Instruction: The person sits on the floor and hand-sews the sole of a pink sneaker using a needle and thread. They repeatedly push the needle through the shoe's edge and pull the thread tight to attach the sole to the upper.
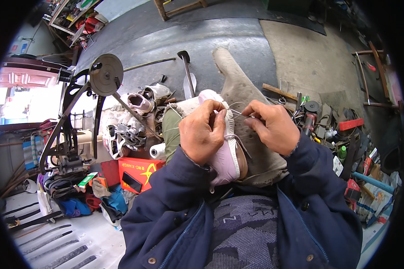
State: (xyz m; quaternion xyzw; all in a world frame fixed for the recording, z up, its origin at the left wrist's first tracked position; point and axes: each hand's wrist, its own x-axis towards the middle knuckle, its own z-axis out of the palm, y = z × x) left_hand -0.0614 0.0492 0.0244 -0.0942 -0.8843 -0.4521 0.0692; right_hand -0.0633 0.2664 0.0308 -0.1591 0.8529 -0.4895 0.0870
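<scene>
A lilac shoe point(223, 163) with a white sole edge lies on its side over my lap, on a worn grey-brown cloth point(251, 157). My left hand point(201, 134) is closed against the shoe's upper side, thumb and forefinger pinching thin white thread. To the right, over the cloth, my right hand point(276, 130) is closed too, its fingertips pinched on the thread. Loops of white thread point(236, 111) run between both hands beside the sole. Whether a needle is in the right fingertips is too small to tell. A loose lace-like strand point(244, 148) hangs from the shoe.
A black hand-cranked sewing machine point(105, 76) stands at the left. Nearby are a white thread spool point(157, 151), a red box point(141, 168), a phone point(131, 182) and several shoes point(139, 103). Tools and a red bar-shaped piece point(351, 124) crowd the right side.
</scene>
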